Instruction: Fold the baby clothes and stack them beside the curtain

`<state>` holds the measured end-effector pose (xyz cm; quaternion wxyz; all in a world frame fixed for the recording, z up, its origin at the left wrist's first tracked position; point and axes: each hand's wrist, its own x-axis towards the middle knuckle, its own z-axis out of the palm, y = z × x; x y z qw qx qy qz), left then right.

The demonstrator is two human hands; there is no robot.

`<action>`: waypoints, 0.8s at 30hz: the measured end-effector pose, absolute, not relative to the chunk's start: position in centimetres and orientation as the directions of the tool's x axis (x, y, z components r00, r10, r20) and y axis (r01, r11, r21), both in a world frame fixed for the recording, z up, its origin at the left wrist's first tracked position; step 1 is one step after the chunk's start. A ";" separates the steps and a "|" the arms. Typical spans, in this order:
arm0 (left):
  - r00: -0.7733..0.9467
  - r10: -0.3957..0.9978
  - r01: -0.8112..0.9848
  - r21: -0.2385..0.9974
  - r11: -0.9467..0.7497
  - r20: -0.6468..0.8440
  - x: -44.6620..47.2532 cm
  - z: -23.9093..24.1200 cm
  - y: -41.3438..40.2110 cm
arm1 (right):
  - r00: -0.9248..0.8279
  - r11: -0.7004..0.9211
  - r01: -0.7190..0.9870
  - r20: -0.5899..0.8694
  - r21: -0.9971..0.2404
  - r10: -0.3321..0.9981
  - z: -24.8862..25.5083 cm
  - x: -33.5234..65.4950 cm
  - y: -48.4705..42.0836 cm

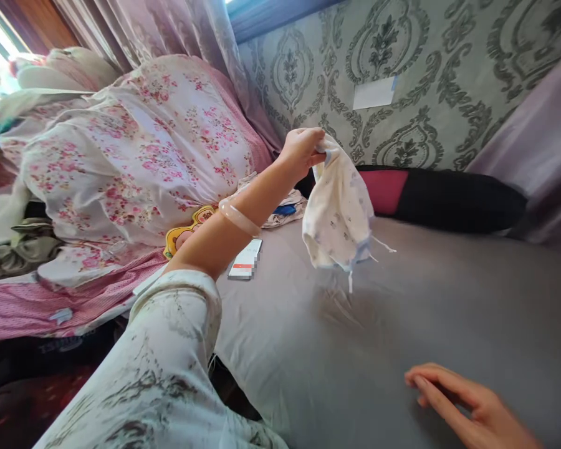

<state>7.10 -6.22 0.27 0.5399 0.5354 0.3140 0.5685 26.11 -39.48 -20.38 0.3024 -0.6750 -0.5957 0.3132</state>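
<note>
A small cream baby garment [339, 212] with a tiny print, pale blue edging and white tie strings hangs in the air over the grey bed sheet [402, 299]. My left hand [303, 149], arm stretched forward, is closed on its top edge, and the cloth droops in folds. A pale bangle [238, 218] circles the left forearm. At the lower right, my right hand [467, 399] hovers low over the sheet, holding nothing. Its fingers are loosely bent and open, thumb near the index finger.
A phone [245, 259] lies on the sheet beside my left forearm, near crumpled clothes [287, 209] and a yellow cartoon item [187, 231]. Floral bedding [154, 143] is heaped at left. A black and maroon bolster [449, 196] lies along the patterned wall [327, 68].
</note>
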 end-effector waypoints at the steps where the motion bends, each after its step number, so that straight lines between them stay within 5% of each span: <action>1: 0.181 0.947 -0.290 0.935 -0.205 0.264 7.6 0.1 -7.2 | 0.086 -0.101 0.611 -0.061 -0.785 0.994 -20.1 26.1 -39.0; 12: 0.291 0.935 -0.448 0.892 -0.055 0.204 12.6 -1.8 -15.2 | 0.407 0.085 0.289 0.203 -0.954 0.891 -15.5 23.0 -32.1; 19: 0.263 0.949 -0.568 0.823 0.007 0.174 14.4 -2.8 -19.4 | 0.594 0.086 0.691 0.632 -0.717 0.498 -15.2 21.1 -27.9; 24: 0.248 0.951 -0.618 0.786 0.010 0.183 14.7 -3.6 -21.2 | 0.596 0.041 0.754 0.709 -0.656 0.378 -15.4 21.6 -27.0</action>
